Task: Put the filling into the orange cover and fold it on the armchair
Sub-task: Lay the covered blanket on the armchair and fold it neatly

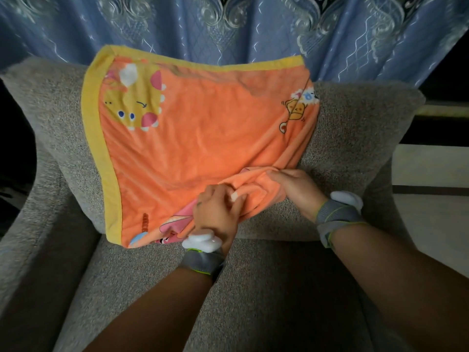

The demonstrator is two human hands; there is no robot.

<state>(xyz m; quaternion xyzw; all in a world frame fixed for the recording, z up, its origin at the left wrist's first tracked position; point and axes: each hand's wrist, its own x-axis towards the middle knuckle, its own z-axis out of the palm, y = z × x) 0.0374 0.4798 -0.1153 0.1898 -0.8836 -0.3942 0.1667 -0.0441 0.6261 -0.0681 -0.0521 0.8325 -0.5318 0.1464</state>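
Observation:
The orange cover (pixel 203 128), with a yellow border and cartoon prints, lies spread over a grey cushion (pixel 355 123) that leans against the armchair back. A small white tuft of filling (pixel 128 73) sits on the cover near its top left corner. My left hand (pixel 215 212) grips bunched orange fabric at the cover's lower right edge. My right hand (pixel 297 189) pinches the same bunched edge just to the right. Whether any filling is inside the cover cannot be seen.
The grey armchair (pixel 253 288) has its seat below the cushion and a curved armrest (pixel 33 237) at the left. Blue patterned curtains (pixel 228 29) hang behind. A pale floor (pixel 431 212) shows at the right. Both wrists wear grey bands.

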